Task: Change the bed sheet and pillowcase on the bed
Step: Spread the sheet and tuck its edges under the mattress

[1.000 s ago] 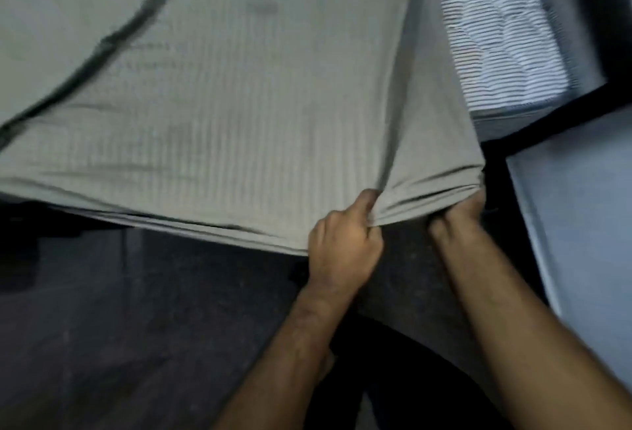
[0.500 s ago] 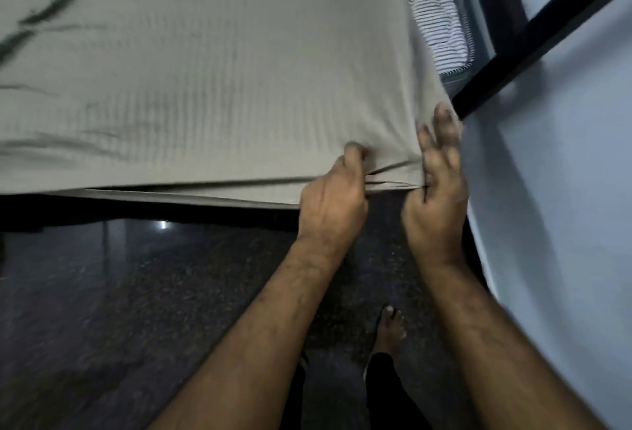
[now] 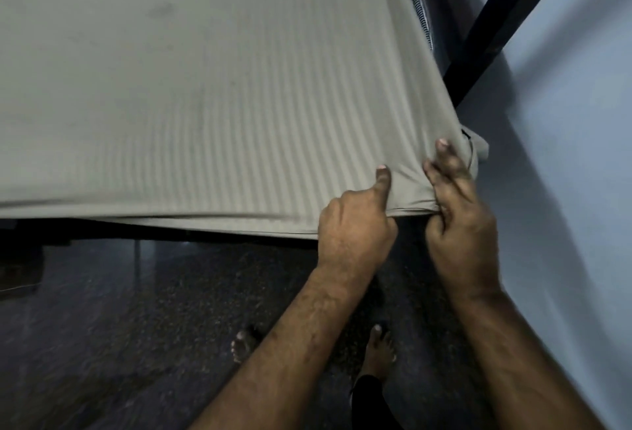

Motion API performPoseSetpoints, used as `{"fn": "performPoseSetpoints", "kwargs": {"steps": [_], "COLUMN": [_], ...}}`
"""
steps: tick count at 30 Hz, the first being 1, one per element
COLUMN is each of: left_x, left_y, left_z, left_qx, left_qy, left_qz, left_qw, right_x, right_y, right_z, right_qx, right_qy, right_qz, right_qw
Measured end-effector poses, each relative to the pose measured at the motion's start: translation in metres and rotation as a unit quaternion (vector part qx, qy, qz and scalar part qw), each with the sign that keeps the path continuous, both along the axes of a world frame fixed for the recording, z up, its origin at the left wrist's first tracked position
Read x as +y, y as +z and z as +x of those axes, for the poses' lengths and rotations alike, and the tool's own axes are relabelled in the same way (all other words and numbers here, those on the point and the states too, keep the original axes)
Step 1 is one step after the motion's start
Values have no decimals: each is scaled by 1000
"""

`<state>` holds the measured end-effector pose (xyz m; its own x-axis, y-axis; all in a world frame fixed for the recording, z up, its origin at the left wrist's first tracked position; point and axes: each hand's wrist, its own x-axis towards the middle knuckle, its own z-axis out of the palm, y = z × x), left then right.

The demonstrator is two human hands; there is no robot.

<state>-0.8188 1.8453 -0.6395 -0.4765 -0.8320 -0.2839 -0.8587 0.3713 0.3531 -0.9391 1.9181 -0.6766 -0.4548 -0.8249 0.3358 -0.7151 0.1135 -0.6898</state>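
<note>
Since half a second ago, both my hands have moved a little toward the right corner of the bed, and my view has swung so that less of the striped mattress (image 3: 419,8) shows at the far right. My left hand (image 3: 355,227) grips the near hem of the bed sheet (image 3: 205,87), thumb laid up on top of the cloth and the other fingers curled under the edge. Just right of it, my right hand (image 3: 461,224) pinches the same hem at the corner: two fingers lie straight on the top surface while the rest fold under, bunching the fabric between them. The grey-green ribbed sheet runs taut to the left and far side, covering nearly all of the bed. Beyond the corner stands the black bed frame (image 3: 485,36) against the pale blue wall (image 3: 564,156). Below, my bare feet (image 3: 379,351) stand on the dark speckled floor (image 3: 136,327).
</note>
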Motion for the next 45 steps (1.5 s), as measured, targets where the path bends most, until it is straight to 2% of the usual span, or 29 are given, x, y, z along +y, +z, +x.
{"fn": "performPoseSetpoints", "kwargs": {"steps": [4, 6, 7, 9, 10, 11, 13, 14, 15, 17, 19, 22, 23, 26, 28, 31, 35, 39, 43, 45], "left_x": [6, 11, 15, 21, 22, 24, 24, 24, 24, 24, 23, 26, 27, 26, 24, 17, 6, -7, -19, -31], "left_y": [-21, -32, -37, -46, -50, -54, -62, -65, -68, -71, -76, -86, -89, -102, -107, -118, -140, -172, -213, -233], "left_z": [-17, -21, -22, -20, -20, -19, -20, -21, -23, -27, -31, -39, -42, -54, -62, -68, -77, -86, -93, -95], "left_qx": [3, 10, 15, 35, 51, 62, 70, 68, 67, 63, 50, -15, -33, -49, -56, -90, -129, -126, -127, -126], "left_qy": [24, 37, 37, 47, 54, 59, 64, 59, 52, 38, 37, -5, -26, -89, -103, -107, -142, -137, -154, -151], "left_qz": [35, 44, 37, 19, 8, -1, -14, -22, -32, -34, -14, -36, -43, 1, 38, 76, 121, 158, 173, 179], "left_qw": [999, 998, 999, 998, 997, 996, 995, 996, 996, 997, 998, 999, 998, 995, 992, 987, 974, 970, 965, 964], "right_x": [14, 11, 5, -14, -25, -36, -57, -63, -68, -72, -74, -63, -56, -31, -24, -25, -32, -42, -55, -66], "right_y": [-27, -37, -42, -46, -48, -51, -58, -59, -59, -58, -51, -45, -49, -69, -80, -103, -135, -167, -200, -208], "right_z": [-18, -22, -24, -27, -32, -37, -45, -46, -48, -56, -72, -103, -109, -111, -109, -113, -121, -129, -137, -137], "right_qx": [-47, -169, -282, -507, -581, -646, -768, -800, -813, -805, -787, -743, -711, -581, -520, -474, -416, -380, -273, -175], "right_qy": [-15, -42, -86, -201, -257, -292, -275, -247, -203, -128, -117, -179, -202, -271, -296, -343, -371, -377, -344, -300], "right_qz": [28, 18, -2, -71, -85, -72, 12, 69, 107, 141, 116, 9, -12, 6, 22, 46, 146, 213, 301, 353], "right_qw": [998, 985, 955, 835, 768, 702, 578, 542, 534, 562, 595, 645, 673, 767, 801, 810, 817, 818, 846, 869]}}
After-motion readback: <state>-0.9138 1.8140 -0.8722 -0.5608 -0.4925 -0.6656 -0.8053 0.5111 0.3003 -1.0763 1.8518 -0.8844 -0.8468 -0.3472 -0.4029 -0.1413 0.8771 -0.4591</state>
